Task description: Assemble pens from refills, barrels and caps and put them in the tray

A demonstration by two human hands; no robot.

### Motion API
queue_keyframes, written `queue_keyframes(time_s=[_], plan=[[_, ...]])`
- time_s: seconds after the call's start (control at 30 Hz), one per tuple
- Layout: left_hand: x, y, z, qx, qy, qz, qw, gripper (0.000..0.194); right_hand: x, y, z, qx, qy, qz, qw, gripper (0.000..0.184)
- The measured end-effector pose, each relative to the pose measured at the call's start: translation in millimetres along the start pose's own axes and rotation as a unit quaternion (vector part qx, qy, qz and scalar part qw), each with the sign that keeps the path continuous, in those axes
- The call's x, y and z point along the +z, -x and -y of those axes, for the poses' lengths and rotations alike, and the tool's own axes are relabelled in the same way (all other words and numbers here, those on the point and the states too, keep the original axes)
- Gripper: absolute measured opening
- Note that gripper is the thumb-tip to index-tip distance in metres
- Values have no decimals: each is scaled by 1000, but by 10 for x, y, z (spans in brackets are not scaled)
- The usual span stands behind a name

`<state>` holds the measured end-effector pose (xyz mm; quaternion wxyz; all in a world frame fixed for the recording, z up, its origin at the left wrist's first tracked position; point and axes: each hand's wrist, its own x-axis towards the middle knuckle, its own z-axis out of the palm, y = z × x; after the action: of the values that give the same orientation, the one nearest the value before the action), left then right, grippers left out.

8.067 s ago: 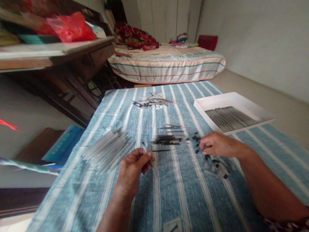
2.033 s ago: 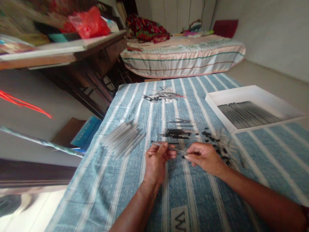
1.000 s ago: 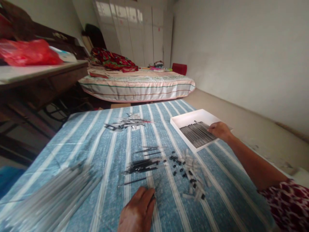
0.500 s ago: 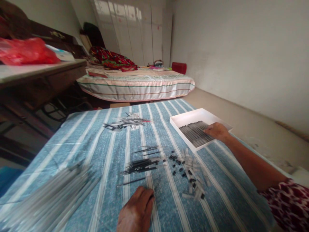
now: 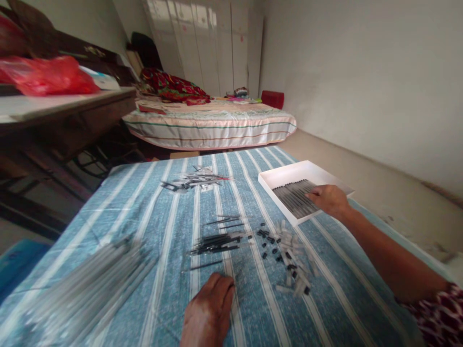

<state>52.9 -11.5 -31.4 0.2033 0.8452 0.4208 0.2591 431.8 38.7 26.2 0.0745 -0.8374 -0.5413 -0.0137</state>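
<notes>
My right hand (image 5: pixel 331 200) reaches over the right wall of a shallow white box (image 5: pixel 277 198). Its fingers are closed at the row of grey pens (image 5: pixel 294 197) lying side by side inside; whatever they pinch is hidden. On the striped cloth at the near edge rests my left hand (image 5: pixel 209 308), fingers curled in, and I cannot make out anything in it. Just beyond it lie a single thin black refill (image 5: pixel 204 265) and a bundle of black refills (image 5: pixel 217 243). Clear caps (image 5: pixel 298 272) and small black plugs (image 5: pixel 275 250) are scattered to the right.
A large pile of grey tubes (image 5: pixel 97 284) covers the left near part of the cloth (image 5: pixel 152 274). Farther back is a heap of thin dark sticks (image 5: pixel 195 180). Beyond stand a bed (image 5: pixel 217 126) and a desk with a red plastic bag (image 5: pixel 58 77).
The camera view has shifted slightly, so everything sits a little farther right. My right hand stays at the pens in the box, and my left hand rests in the same spot.
</notes>
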Motion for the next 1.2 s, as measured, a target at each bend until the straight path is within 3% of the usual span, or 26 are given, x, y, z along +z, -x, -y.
queue_keyframes(time_s=[0.1, 0.2, 0.27, 0.37, 0.5, 0.67, 0.77, 0.83, 0.93, 1.07, 1.2], plan=[[-10, -6, -54, -30, 41, -21, 998, 19, 17, 374, 348, -121, -116, 14, 986, 26], [-28, -16, -120, -72, 100, -44, 991, 16, 81, 830, 791, -250, -297, 101, 916, 20], [-39, -21, -158, -116, 153, -51, 980, 13, 136, 1090, 1077, -290, -331, 148, 886, 14], [-46, -23, -190, -196, 245, -44, 948, 9, 218, 1327, 1398, -342, -307, 166, 872, 10], [-31, -17, -217, -252, 345, -35, 903, 9, 305, 1416, 1561, -392, -292, 152, 859, 16], [-7, 0, -281, -284, 404, -31, 869, 5, 334, 1394, 1524, -401, -280, 172, 855, 18], [-71, 0, -229, -261, 318, -56, 910, 6, 309, 1292, 1427, -385, -239, 161, 877, 17], [-172, -5, -119, -233, 207, -100, 945, 6, 286, 1185, 1329, -357, -197, 140, 903, 18], [-383, -12, 109, -218, 8, -136, 966, 14, 249, 1026, 1172, -307, -125, 122, 936, 22], [-659, 1, 350, -308, -236, -139, 911, 29, 216, 932, 1076, -277, -128, 118, 945, 26], [-803, 21, 441, -360, -323, -93, 870, 33, 226, 960, 1161, -312, -155, 140, 927, 23]])
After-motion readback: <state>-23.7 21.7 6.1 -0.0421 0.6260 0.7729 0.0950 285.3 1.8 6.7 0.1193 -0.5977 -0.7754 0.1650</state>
